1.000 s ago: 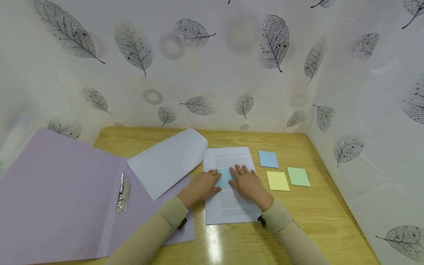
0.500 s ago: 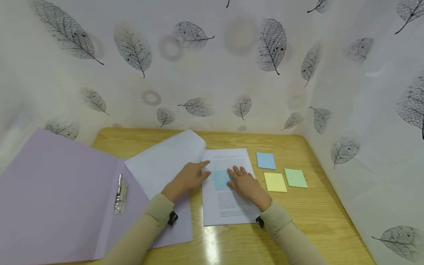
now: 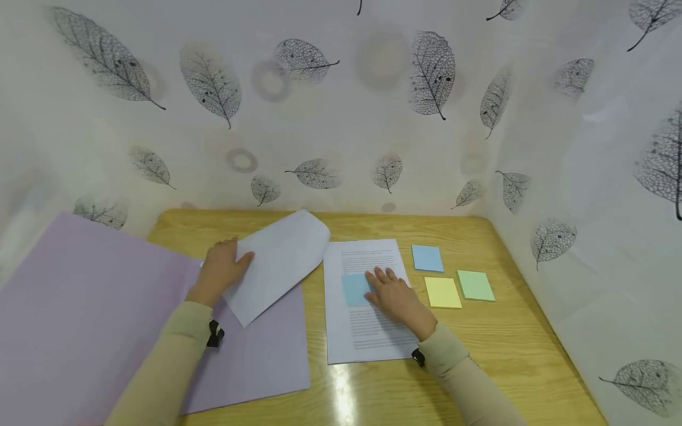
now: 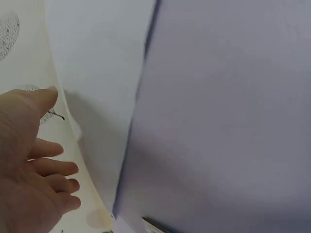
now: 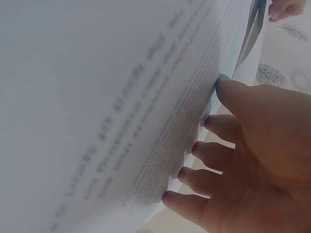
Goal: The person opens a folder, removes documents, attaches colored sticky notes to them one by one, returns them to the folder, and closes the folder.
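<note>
My left hand (image 3: 219,269) is over the left end of a loose white sheet (image 3: 285,260) that lies across an open purple folder (image 3: 256,361). In the left wrist view, the thumb is close to the sheet's edge and the other fingers are loosely bent; contact is unclear. My right hand (image 3: 395,296) rests with spread fingers on a printed page (image 3: 367,337). Under its fingertips is the right side of a blue sticky note (image 3: 354,290) stuck on the text. The folder's metal clip (image 4: 154,225) barely shows at the bottom of the left wrist view.
Right of the page lie a blue sticky-note pad (image 3: 427,258), a yellow pad (image 3: 443,292) and a green pad (image 3: 475,286). They sit on a wooden table (image 3: 511,349). Leaf-patterned sheeting (image 3: 341,130) rises behind and at the sides.
My left hand has left the blue sticky note and moved left across to the white sheet's far end. My right hand stays on the page.
</note>
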The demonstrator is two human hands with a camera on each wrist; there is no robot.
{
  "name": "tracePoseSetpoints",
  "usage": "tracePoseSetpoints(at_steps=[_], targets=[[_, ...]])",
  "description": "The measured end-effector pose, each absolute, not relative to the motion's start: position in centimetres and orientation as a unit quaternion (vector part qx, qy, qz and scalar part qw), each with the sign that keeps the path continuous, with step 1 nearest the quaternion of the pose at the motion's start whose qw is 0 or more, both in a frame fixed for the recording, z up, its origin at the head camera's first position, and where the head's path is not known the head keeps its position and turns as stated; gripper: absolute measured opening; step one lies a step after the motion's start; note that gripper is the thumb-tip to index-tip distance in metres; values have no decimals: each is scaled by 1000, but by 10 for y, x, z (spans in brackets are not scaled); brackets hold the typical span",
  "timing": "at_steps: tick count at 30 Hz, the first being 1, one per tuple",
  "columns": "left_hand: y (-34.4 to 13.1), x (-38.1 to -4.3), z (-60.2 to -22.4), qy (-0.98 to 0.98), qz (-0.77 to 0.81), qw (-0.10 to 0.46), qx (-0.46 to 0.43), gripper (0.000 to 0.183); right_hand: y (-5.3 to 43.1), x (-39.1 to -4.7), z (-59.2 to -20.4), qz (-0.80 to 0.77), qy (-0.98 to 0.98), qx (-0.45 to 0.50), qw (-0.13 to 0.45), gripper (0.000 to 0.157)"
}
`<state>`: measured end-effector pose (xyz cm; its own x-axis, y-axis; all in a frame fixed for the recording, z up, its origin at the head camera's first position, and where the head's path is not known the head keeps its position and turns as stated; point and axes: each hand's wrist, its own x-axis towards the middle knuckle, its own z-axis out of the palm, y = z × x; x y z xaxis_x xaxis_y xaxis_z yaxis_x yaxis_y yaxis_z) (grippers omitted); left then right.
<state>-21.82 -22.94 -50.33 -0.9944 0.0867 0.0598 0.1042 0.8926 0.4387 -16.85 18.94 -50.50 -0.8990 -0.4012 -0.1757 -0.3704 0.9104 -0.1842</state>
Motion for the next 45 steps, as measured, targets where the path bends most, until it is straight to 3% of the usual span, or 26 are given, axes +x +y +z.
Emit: tracePoseSetpoints(at_steps=[9, 21, 37, 45], targets=[[-251, -213, -521, -981, -189, -34, -17, 92, 188, -167, -508, -77, 970, -209, 101, 59], [-251, -215, -513, -955, -293, 32, -2, 64, 185, -167, -508, -77, 970, -206, 103, 59], [-201, -181, -457, -926, -377, -1, -18, 68, 194, -168, -501, -156, 961, -200, 109, 60], [-160, -161, -449, -907, -420, 5, -32, 53, 195, -170, -468, -247, 947, -199, 60, 62]])
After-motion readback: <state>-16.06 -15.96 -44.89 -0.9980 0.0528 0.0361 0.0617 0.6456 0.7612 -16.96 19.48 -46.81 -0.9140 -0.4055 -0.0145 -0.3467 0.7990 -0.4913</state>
